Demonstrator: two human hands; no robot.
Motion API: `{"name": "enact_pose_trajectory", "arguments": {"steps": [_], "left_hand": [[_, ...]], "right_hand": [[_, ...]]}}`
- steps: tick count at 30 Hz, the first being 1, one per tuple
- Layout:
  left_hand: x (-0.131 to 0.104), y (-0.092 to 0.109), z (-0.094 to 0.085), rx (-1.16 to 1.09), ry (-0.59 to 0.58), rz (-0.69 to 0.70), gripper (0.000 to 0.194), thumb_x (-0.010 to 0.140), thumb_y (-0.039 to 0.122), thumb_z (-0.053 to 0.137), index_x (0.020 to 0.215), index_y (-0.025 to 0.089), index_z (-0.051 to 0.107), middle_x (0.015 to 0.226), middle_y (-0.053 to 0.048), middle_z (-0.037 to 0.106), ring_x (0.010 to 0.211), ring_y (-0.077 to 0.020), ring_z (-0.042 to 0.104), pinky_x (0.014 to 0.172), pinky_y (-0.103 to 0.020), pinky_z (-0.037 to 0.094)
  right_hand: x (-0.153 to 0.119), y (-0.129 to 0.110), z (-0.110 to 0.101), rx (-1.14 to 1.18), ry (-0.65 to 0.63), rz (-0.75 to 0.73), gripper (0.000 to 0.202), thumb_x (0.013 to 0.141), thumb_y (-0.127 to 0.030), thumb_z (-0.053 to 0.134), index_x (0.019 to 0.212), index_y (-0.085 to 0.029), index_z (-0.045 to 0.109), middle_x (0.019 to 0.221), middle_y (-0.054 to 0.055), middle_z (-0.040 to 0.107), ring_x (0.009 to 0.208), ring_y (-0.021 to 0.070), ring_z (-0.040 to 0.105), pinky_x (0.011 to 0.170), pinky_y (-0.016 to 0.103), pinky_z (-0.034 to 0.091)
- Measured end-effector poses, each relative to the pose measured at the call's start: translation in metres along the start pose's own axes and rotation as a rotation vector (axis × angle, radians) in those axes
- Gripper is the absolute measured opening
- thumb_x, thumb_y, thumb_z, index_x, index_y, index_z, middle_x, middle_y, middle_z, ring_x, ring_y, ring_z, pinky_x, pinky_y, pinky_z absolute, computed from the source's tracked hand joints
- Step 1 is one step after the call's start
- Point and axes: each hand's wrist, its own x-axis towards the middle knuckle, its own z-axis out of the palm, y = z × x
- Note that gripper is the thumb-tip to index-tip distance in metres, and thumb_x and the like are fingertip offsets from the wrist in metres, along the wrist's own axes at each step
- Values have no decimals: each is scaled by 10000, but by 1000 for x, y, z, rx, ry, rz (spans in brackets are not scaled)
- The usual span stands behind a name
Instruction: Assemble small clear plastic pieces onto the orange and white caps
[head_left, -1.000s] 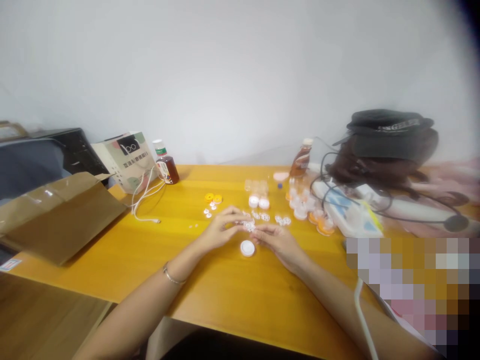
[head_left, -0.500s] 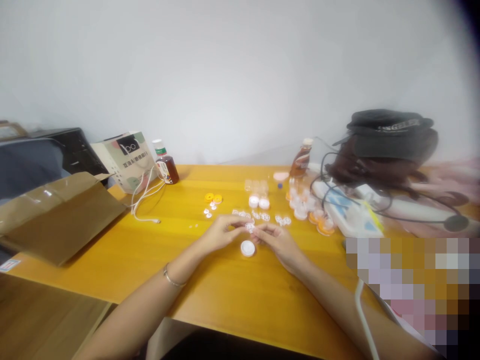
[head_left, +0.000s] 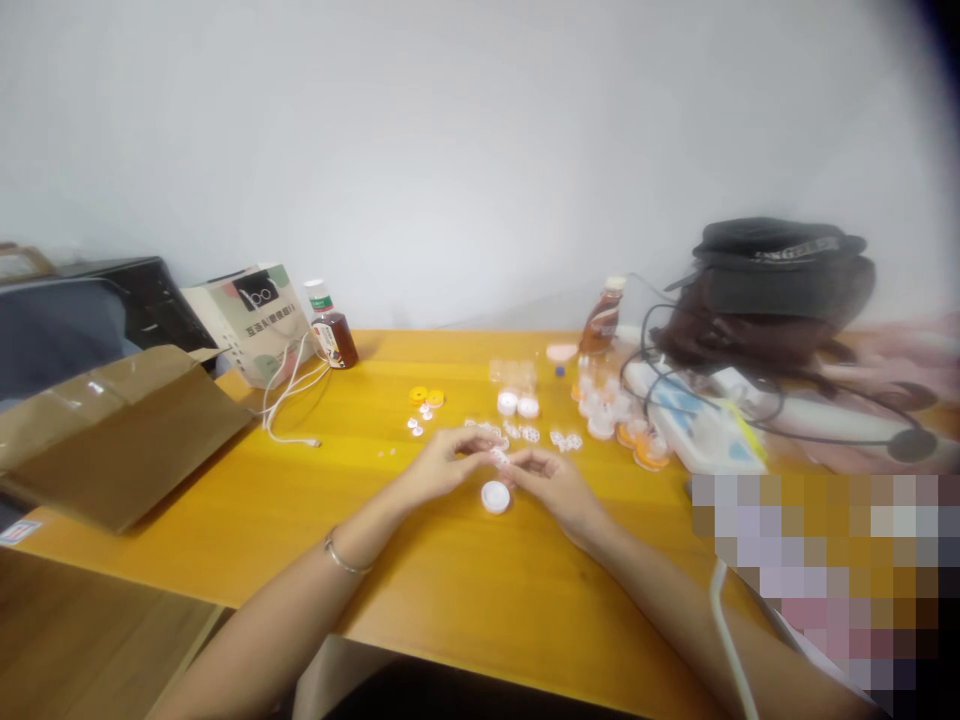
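Between my fingertips is a small white perforated disc [head_left: 498, 456], partly covered by the fingers. My left hand [head_left: 448, 464] pinches it from the left, and my right hand [head_left: 551, 483] pinches it from the right. Just below them on the table lies a round white cap-like piece [head_left: 495, 497], its hollow side up. Beyond my hands are more white perforated discs [head_left: 522, 433], and another small group of these discs [head_left: 566, 441] sits to the right. Two white round pieces [head_left: 517, 403] stand farther back, in front of clear plastic pieces [head_left: 513, 373].
Yellow rings [head_left: 427, 397] and small white parts [head_left: 415, 426] lie left of centre. A brown-liquid bottle [head_left: 335, 335], a white cable [head_left: 281, 425] and an open cardboard box [head_left: 127, 440] are at left. Clear-and-orange pieces [head_left: 600, 405], another bottle [head_left: 603, 318] and a black cap [head_left: 780, 262] are at right.
The perforated disc tilts slightly differently between my fingertips, and the right fingers have shifted a little. Both arms and the things on the table stay in place.
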Motion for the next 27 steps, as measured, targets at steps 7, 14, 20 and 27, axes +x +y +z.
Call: {"name": "enact_pose_trajectory", "arguments": {"steps": [7, 14, 20, 27], "left_hand": [[0, 3, -1, 33, -15, 14, 174, 760, 251, 571, 880, 138, 627, 898, -68, 656, 823, -156, 605, 779, -287, 469], [-2, 4, 3, 84, 13, 11, 170, 767, 270, 556, 847, 124, 589, 841, -61, 634, 769, -142, 585, 730, -261, 461], [-3, 7, 10, 171, 76, 71, 119, 791, 222, 498, 833, 134, 566, 785, -38, 607, 734, -133, 559, 698, -252, 452], [0, 10, 5, 36, 39, 138, 125, 781, 200, 522, 849, 141, 608, 867, -60, 635, 832, -154, 575, 791, -283, 446]], "right_hand": [[0, -1, -1, -102, 14, -25, 241, 651, -427, 635, 663, -186, 635, 636, -6, 623, 626, 131, 554, 677, 279, 446], [1, -1, 0, -158, 22, -92, 233, 684, -416, 606, 635, -188, 613, 634, -2, 617, 647, 140, 558, 677, 277, 437], [1, -3, 0, -204, 57, -141, 240, 677, -431, 611, 637, -194, 617, 631, -2, 619, 644, 148, 563, 662, 281, 443], [0, -1, -1, 144, -27, 32, 258, 666, -436, 635, 733, -192, 583, 677, 14, 652, 656, 143, 614, 684, 301, 474]]}}
